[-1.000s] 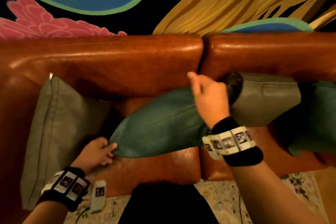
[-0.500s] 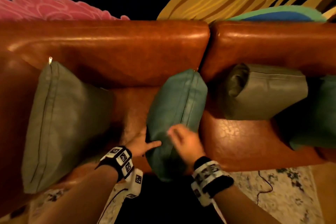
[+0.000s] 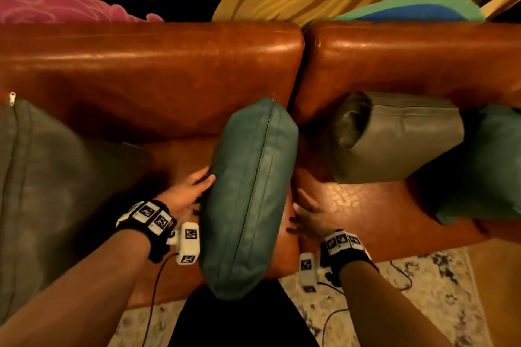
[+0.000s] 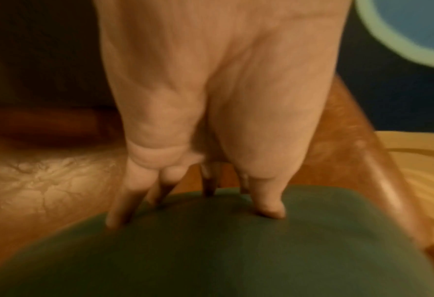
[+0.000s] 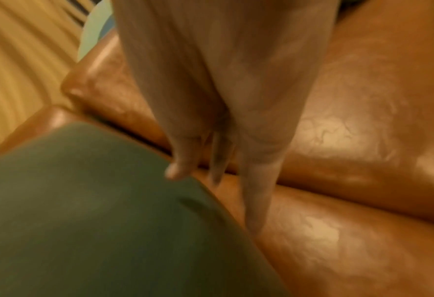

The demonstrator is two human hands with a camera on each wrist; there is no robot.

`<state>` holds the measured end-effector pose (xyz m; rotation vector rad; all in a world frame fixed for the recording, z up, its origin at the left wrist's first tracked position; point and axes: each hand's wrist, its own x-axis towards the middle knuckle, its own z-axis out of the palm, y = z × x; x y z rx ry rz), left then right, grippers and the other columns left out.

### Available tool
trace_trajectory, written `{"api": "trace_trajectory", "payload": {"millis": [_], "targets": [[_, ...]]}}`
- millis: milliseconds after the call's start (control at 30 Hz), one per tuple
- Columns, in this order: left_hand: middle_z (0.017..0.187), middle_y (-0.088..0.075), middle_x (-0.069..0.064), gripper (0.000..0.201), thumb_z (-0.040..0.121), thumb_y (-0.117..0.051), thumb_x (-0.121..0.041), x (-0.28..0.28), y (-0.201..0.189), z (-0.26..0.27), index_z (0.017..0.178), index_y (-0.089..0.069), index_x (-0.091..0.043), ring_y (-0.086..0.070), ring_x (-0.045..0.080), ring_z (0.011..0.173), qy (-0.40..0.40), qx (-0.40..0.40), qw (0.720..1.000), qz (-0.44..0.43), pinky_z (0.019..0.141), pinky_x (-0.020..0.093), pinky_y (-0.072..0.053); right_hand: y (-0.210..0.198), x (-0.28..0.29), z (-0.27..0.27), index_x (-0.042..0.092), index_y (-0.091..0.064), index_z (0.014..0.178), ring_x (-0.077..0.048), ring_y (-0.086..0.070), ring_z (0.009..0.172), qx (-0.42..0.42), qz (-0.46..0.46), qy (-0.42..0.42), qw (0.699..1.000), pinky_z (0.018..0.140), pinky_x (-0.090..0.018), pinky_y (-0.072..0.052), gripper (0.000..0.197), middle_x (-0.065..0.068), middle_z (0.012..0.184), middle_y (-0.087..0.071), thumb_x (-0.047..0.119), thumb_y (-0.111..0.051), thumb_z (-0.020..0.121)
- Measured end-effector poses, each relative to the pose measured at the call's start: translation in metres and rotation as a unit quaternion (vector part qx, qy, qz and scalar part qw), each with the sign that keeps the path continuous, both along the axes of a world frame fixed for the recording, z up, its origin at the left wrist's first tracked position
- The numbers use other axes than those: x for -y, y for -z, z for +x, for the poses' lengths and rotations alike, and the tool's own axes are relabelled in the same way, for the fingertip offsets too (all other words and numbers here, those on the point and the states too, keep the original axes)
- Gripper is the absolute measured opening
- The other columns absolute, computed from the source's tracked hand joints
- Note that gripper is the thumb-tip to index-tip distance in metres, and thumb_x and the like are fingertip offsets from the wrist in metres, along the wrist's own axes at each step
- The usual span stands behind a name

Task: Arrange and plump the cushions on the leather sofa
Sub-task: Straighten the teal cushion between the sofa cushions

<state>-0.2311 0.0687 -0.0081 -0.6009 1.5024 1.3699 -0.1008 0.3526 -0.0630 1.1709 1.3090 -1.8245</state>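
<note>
Standing on edge across the sofa [image 3: 158, 70] seat, teal cushion [image 3: 248, 194], nose toward 12 o'clock. Left hand [image 3: 187, 196] flat against it, fingers straight; right hand [image 3: 310, 215] spread, just beside. Likely toppling toward 3 o'clock if pushed from one side only.

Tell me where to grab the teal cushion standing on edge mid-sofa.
Take the teal cushion by its two broad faces, one hand from each side. It stands on edge with the zip seam up; the left hand already touches the left face, and the right hand waits beside the right.
</note>
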Motion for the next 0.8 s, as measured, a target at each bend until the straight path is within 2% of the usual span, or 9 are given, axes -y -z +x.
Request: {"api": "trace_trajectory", "payload": {"millis": [100,167,267,367,500,600,667,733,800], "targets": [[0.107,-0.065,-0.002,0.034,0.103,-0.047,-0.029,-0.018,-0.004,-0.008,0.137,-0.048,-0.033,-0.065,0.008,0.072,0.066,-0.045,0.997,-0.012,0.049,0.018,-0.050,-0.007,0.021,-0.013,0.036,-0.053,0.135,-0.022,-0.072,0.085,-0.044,-0.023,-0.026,0.998,0.069,-0.038,-0.059,0.043,0.004,0.107,-0.073,0.016,-0.059,0.097],[0.115,-0.066,0.003,0.038,0.104,-0.046,-0.032,-0.019,-0.009,-0.017,0.141,-0.051,-0.025,-0.062,0.006,0.076,0.102,-0.074,0.992,-0.023,0.053,0.019,-0.047,-0.018,0.038,-0.019,0.037,-0.054,0.135,-0.024,-0.073,0.083,-0.044,-0.039,-0.034,0.998,0.071,-0.040,-0.060,0.041,0.003,0.109,-0.074,0.012,-0.051,0.101],[0.125,-0.065,-0.003,0.039,0.101,-0.052,-0.030,0.000,-0.027,-0.042,0.140,-0.055,-0.025,-0.062,0.008,0.105,0.117,-0.087,0.989,0.011,0.086,0.030,-0.053,-0.043,0.052,-0.022,0.035,-0.048,0.135,-0.035,-0.072,0.092,-0.030,-0.069,-0.046,0.996,0.074,-0.046,-0.060,0.043,-0.005,0.120,-0.070,0.014,-0.056,0.099],[0.137,-0.061,-0.004,0.038,0.096,-0.060,-0.039,0.016,-0.052,-0.054,0.133,-0.062,-0.030,-0.051,0.009,0.130,0.228,-0.169,0.959,0.008,0.112,0.028,-0.035,-0.059,0.062,-0.027,0.030,-0.034,0.138,-0.041,-0.071,0.097,-0.007,-0.083,-0.104,0.991,0.070,-0.043,-0.060,0.060,-0.014,0.124,-0.066,0.026,-0.070,0.090],[0.155,-0.038,0.002,0.117,0.056,-0.062,-0.086,0.046,-0.054,-0.016,0.154,-0.031,-0.028,-0.036,0.011,0.141,0.333,-0.243,0.906,-0.094,0.113,0.019,-0.024,-0.062,0.040,-0.069,0.037,-0.024,0.143,-0.026,-0.064,0.112,-0.058,0.101,-0.037,0.993,0.084,-0.046,-0.059,0.101,-0.003,0.136,-0.057,0.038,-0.090,0.068],[0.149,-0.043,0.001,0.121,0.060,-0.073,-0.074,0.069,-0.040,0.039,0.157,-0.020,-0.025,-0.041,0.018,0.139,0.229,-0.226,0.932,-0.165,0.113,0.026,-0.031,-0.029,0.004,-0.112,0.031,-0.019,0.153,-0.019,-0.058,0.123,-0.128,0.212,-0.003,0.969,0.106,-0.046,-0.047,0.129,0.002,0.141,-0.054,0.062,-0.090,0.050],[0.131,-0.057,-0.001,0.106,0.064,-0.084,-0.059,0.078,-0.029,0.073,0.148,-0.038,-0.014,-0.056,0.020,0.122,0.075,-0.138,0.969,-0.189,0.104,0.028,-0.041,-0.063,0.009,-0.138,0.018,-0.044,0.142,-0.020,-0.062,0.116,-0.149,0.250,-0.038,0.956,0.104,-0.045,-0.049,0.110,0.001,0.128,-0.063,0.069,-0.084,0.052],[0.111,-0.073,0.007,0.089,0.052,-0.091,-0.057,0.086,-0.017,0.095,0.120,-0.065,-0.006,-0.069,0.023,0.103,-0.058,-0.060,0.980,-0.183,0.098,0.039,-0.052,-0.077,0.008,-0.153,0.007,-0.057,0.127,-0.021,-0.061,0.108,-0.151,0.300,-0.084,0.938,0.101,-0.040,-0.049,0.077,0.001,0.114,-0.063,0.057,-0.079,0.073],[0.095,-0.077,0.011,0.062,0.056,-0.092,-0.047,0.097,-0.020,0.097,0.099,-0.073,-0.006,-0.073,0.029,0.095,-0.093,-0.095,0.972,-0.194,0.092,0.046,-0.056,-0.081,0.003,-0.156,0.009,-0.068,0.105,-0.024,-0.063,0.097,-0.148,0.293,-0.091,0.940,0.090,-0.037,-0.053,0.044,-0.001,0.099,-0.068,0.042,-0.079,0.078]]}}
